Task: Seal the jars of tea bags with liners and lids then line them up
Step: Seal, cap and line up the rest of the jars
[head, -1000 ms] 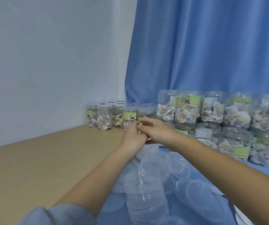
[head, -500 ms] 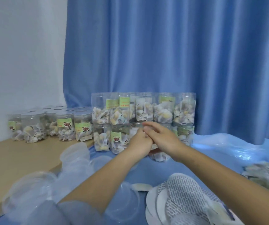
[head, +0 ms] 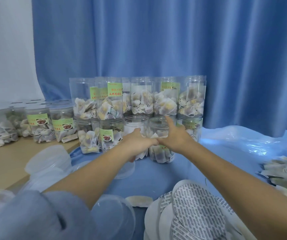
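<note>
Both hands reach to the open jars in the front row.
The left hand (head: 136, 142) grips the side of one jar (head: 133, 124), fingers curled around it. The right hand (head: 174, 136) is beside it, fingers straight, index touching the next jar (head: 160, 122). Liners (head: 191, 205) lie near, below the right arm.

both hands (head: 140, 141) have parted and reached the open jars (head: 135, 125).
</note>
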